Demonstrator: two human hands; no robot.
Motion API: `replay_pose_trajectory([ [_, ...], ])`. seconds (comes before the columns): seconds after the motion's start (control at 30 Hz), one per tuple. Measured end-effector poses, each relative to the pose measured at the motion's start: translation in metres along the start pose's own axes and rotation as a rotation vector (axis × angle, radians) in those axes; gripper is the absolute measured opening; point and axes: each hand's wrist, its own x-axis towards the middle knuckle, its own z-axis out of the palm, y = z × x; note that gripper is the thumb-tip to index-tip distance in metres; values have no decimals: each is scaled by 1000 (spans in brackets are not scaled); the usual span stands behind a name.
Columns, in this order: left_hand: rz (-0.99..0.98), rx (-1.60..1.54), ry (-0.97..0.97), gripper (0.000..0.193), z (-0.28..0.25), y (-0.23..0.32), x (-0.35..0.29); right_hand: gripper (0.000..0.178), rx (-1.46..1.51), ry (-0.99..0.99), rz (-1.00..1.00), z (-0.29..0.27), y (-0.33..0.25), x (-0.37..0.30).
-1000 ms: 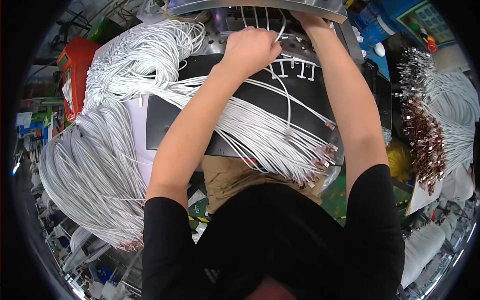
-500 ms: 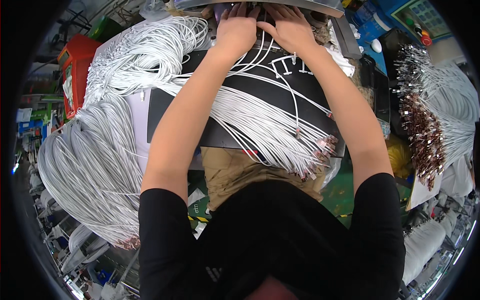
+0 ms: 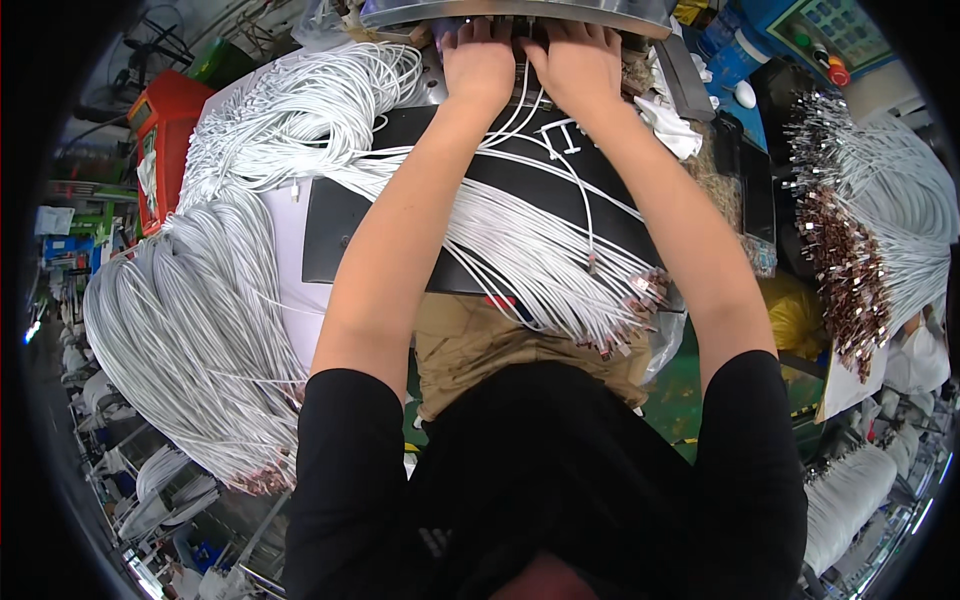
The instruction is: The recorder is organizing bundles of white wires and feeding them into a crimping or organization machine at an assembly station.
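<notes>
My left hand (image 3: 480,68) and my right hand (image 3: 580,68) reach forward side by side beneath the curved metal edge of a machine (image 3: 520,12). Their fingers stretch forward, slightly apart, with the tips partly hidden in the shadow there. The right thumb stands out toward the left hand. White cables (image 3: 519,112) run from between the hands back over a black board (image 3: 335,232). Below my forearms a bundle of white cables (image 3: 530,250) lies across the board, its copper-coloured connector ends (image 3: 640,300) at the right. A white H-shaped plastic piece (image 3: 563,140) rests near my right wrist.
A coiled heap of white cables (image 3: 300,110) and a thick hanging bundle (image 3: 190,330) fill the left side, beside a red bin (image 3: 172,130). At the right stand a blue container (image 3: 742,60), a control panel (image 3: 825,35) and another cable pile (image 3: 880,210).
Both hands remain under the machine edge, drawn back slightly, and their fingers look more bent. The view has shifted a little. The cable bundle lies much as before.
</notes>
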Motion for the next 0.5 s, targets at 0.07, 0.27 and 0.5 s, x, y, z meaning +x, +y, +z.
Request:
replay_pose_trajectory([
  [0.07, 26, 38, 31, 49, 0, -1, 1, 29, -153, 114, 5, 0, -6, -7],
  [0.27, 39, 106, -61, 51, -2, 6, 9, 34, -71, -18, 71, 30, 22, -12],
  [0.5, -235, -887, -440, 27, -177, 18, -118, 27, 451, 82, 361, -129, 19, -107],
])
